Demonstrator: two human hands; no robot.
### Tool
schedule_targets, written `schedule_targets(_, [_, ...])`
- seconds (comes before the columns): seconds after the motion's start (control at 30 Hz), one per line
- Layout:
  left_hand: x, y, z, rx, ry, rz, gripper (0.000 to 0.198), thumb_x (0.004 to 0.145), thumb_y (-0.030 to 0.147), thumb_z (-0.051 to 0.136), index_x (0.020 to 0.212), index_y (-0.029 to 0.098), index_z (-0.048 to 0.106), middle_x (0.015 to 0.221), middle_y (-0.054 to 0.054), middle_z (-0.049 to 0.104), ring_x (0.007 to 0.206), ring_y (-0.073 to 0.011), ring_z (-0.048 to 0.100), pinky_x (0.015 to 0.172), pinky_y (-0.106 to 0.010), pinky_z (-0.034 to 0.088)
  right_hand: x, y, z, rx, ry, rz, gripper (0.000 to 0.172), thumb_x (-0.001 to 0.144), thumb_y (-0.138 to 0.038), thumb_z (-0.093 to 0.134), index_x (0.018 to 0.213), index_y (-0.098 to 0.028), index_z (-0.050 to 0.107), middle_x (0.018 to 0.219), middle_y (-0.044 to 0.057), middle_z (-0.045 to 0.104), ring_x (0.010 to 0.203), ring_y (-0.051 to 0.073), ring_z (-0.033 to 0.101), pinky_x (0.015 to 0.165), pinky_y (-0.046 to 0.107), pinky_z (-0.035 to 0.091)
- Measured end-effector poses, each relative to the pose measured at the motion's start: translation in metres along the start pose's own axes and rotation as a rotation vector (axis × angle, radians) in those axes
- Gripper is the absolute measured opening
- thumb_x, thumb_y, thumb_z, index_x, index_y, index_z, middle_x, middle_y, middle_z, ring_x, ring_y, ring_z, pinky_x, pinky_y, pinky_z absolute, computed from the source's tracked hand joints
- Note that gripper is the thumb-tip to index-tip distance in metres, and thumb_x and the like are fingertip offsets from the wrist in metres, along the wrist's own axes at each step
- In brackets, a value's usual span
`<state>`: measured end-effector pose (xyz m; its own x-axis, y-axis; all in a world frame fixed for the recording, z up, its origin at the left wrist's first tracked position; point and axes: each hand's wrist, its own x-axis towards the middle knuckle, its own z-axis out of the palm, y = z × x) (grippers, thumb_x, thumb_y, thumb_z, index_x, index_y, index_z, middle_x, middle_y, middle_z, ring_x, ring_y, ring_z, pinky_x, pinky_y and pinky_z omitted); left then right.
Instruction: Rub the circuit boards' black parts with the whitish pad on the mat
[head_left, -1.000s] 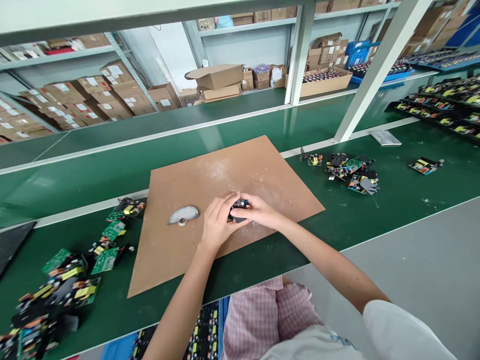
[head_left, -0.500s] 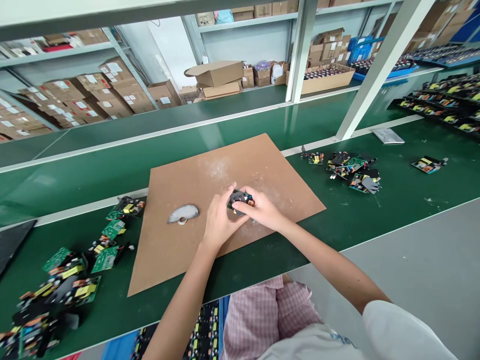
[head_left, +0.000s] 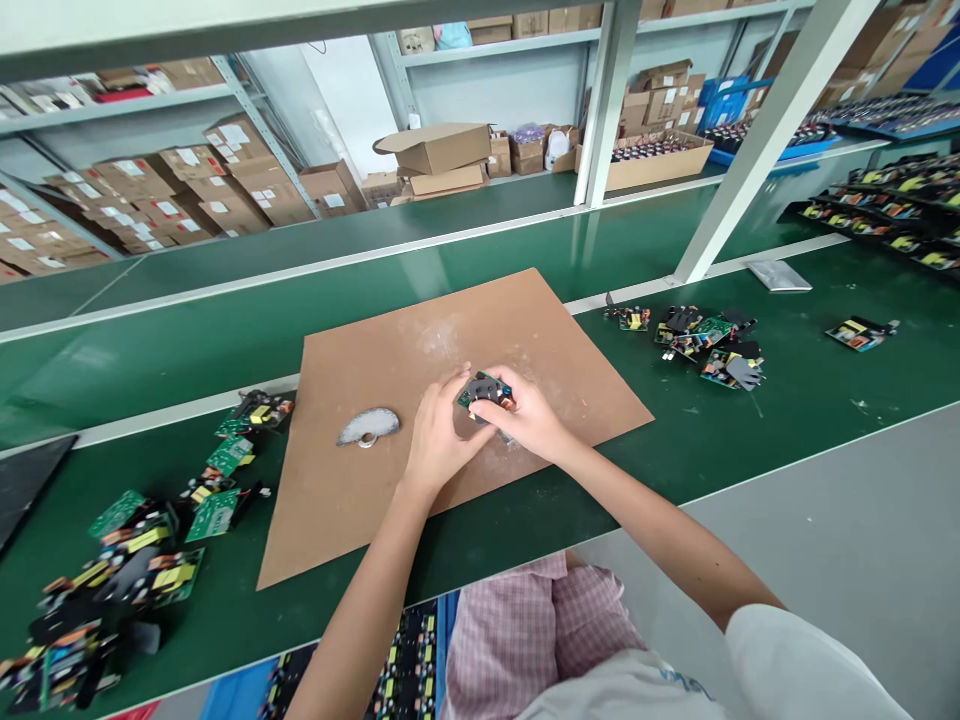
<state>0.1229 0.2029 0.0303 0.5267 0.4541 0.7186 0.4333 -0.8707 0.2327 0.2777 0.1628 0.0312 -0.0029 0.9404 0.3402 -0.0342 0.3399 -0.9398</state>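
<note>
Left hand (head_left: 439,440) and right hand (head_left: 531,420) are sharing 1 circuit board (head_left: 484,389).
Fingers of both are curling tight around it over the middle of the cardboard sheet (head_left: 360,530) on the green table (head_left: 750,440); a grey disc (head_left: 367,428) is lying just left, loose boards (head_left: 709,345) further right.

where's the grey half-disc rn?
Head view: the grey half-disc lies on the brown board, left of the left hand, which with the right hand holds a small PCB.
</note>
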Motion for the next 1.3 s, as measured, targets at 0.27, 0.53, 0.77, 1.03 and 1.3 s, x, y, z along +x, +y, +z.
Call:
schedule_targets(0.27, [0.0, 0.0, -0.003, 0.087, 0.024, 0.074, 0.063, 0.081, 0.027, 0.067, 0.136, 0.022, 0.035, 0.129, -0.016, 0.051, 0.12, -0.0282, 0.052, 0.094, -0.045, 0.05, 0.0, 0.001, 0.0, -0.039, 0.026, -0.021, 0.028, 0.08, -0.037, 0.066, 0.101, -0.02, 0.056, 0.085, -0.001, 0.062, 0.075, 0.017, 0.061, 0.067, 0.025, 0.047])
schedule_targets(0.53, [0.0, 0.002, -0.003, 0.101, 0.084, 0.054, 0.057, 0.08, 0.029, 0.069, 0.129, 0.022, 0.043, 0.122, -0.013, 0.057, 0.111, -0.0267, 0.057, 0.09, -0.043, 0.051, 0.0, 0.002, 0.001, -0.095, 0.027, 0.001, 0.031, 0.081, -0.04, 0.064, 0.103, -0.02, 0.057, 0.086, 0.0, 0.064, 0.077, 0.018, 0.062, 0.067, 0.026, 0.047])
schedule_targets(0.77, [-0.002, 0.003, 0.001, 0.138, 0.185, 0.053, 0.055, 0.074, 0.03, 0.075, 0.121, 0.019, 0.047, 0.115, -0.012, 0.059, 0.105, -0.0257, 0.058, 0.085, -0.041, 0.051, -0.002, 0.003, 0.002, -0.057, 0.019, 0.006, 0.028, 0.087, -0.04, 0.057, 0.106, -0.02, 0.057, 0.087, 0.002, 0.065, 0.076, 0.018, 0.062, 0.066, 0.026, 0.047])
schedule_targets(1.03, [-0.002, 0.008, 0.004, 0.107, 0.155, -0.034, 0.057, 0.074, 0.027, 0.072, 0.123, 0.019, 0.044, 0.12, -0.013, 0.056, 0.11, -0.0267, 0.055, 0.088, -0.042, 0.049, -0.002, 0.004, 0.002, -0.016, 0.01, 0.015, 0.027, 0.087, -0.04, 0.057, 0.106, -0.02, 0.054, 0.089, 0.002, 0.065, 0.081, 0.02, 0.065, 0.07, 0.028, 0.049])
schedule_targets(1.3, [-0.001, 0.01, 0.004, 0.138, 0.141, 0.02, 0.054, 0.079, 0.025, 0.066, 0.128, 0.02, 0.045, 0.122, -0.014, 0.055, 0.11, -0.0266, 0.055, 0.089, -0.04, 0.048, -0.003, 0.004, 0.006, -0.084, 0.044, -0.005, 0.027, 0.084, -0.036, 0.061, 0.105, -0.021, 0.055, 0.088, 0.0, 0.065, 0.077, 0.019, 0.065, 0.069, 0.028, 0.048])
